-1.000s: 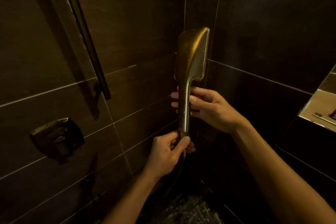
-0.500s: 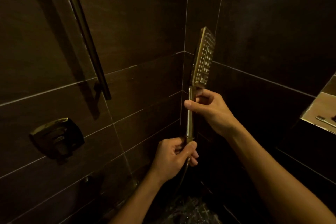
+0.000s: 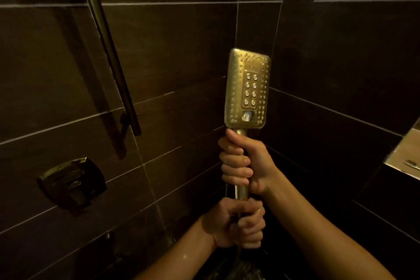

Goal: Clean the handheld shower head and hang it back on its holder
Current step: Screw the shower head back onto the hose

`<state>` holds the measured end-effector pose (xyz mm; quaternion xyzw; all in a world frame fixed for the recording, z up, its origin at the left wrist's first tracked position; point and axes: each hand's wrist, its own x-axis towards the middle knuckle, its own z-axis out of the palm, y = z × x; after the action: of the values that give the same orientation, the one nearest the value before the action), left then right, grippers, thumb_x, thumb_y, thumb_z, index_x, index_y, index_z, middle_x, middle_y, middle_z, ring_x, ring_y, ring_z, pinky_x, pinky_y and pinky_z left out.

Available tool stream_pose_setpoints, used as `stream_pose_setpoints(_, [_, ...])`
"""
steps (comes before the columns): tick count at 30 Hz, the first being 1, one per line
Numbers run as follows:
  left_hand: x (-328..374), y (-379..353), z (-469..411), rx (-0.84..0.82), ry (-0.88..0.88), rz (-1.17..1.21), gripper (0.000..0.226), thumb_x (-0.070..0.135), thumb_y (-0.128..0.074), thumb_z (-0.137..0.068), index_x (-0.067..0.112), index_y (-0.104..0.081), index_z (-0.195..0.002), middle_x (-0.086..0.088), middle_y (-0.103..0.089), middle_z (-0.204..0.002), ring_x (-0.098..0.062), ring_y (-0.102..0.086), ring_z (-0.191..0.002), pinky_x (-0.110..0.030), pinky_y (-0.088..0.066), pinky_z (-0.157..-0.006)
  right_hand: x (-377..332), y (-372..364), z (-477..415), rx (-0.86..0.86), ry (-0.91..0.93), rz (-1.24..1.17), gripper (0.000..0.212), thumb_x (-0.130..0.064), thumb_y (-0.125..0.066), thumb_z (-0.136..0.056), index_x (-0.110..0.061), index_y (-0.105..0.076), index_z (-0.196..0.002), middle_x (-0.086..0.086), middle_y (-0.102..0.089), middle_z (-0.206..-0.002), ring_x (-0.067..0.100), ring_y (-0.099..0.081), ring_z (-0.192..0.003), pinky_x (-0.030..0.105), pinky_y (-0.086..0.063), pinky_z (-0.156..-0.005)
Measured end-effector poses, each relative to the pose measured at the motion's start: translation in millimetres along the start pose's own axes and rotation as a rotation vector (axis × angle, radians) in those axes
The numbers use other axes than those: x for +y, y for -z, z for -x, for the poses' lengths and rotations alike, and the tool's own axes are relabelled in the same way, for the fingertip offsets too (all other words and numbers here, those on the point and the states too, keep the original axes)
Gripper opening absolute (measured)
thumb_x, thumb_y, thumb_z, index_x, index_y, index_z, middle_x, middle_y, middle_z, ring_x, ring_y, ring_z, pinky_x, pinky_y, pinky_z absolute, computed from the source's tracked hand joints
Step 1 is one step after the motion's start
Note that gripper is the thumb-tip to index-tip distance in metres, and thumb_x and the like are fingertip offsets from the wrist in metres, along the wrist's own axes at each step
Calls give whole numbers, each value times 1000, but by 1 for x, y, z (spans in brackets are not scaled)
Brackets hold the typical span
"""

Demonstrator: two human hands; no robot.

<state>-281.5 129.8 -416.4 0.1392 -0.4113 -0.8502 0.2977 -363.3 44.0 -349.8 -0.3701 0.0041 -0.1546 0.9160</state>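
Shower head [image 3: 247, 88] is upright in the far corner of the dark tiled wall [image 3: 177, 52], nozzle face turned toward the camera, clear of the wall as far as I can tell. 2 hands on the handle: right hand [image 3: 244, 163] wrapped tight around the upper handle just below the head, left hand [image 3: 238, 226] clenched around the bottom end where the hose [image 3: 236, 257] leaves. Hose below that is mostly lost in the dark.

Step, my read: inspection or rinse part of the cleaning, nozzle side presented for a look. No cloth, brush or running water visible, so I can't tell how clean it is or whether scrubbing is done. Some droplets on the left forearm.

Slide rail [image 3: 106, 48] runs down the wall on the left, well apart from the head. A bracket [image 3: 127, 120] sits near its lower end; the holder itself I can't make out. Valve plate [image 3: 72, 179] is lower left.

Next move likely needs: keep 1 hand on the handle, carry the head left to the rail, find the holder, seat the handle and mind hose slack. Dim light makes locating the holder the weak point.
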Motion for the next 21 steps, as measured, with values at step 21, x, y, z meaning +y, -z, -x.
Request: stream_pose_setpoints(21, [3,19,-42,1223,-47,-436,18,16,-57,-96,32,-55,-88,-3,-62,-94,-32,-65,-103,-40,-51,-87,9,15,-17,945,323,607,33,-26,-63,-98,-18,-47,-70,-4,-39,-50,11,-33,-38,25,-28,-40])
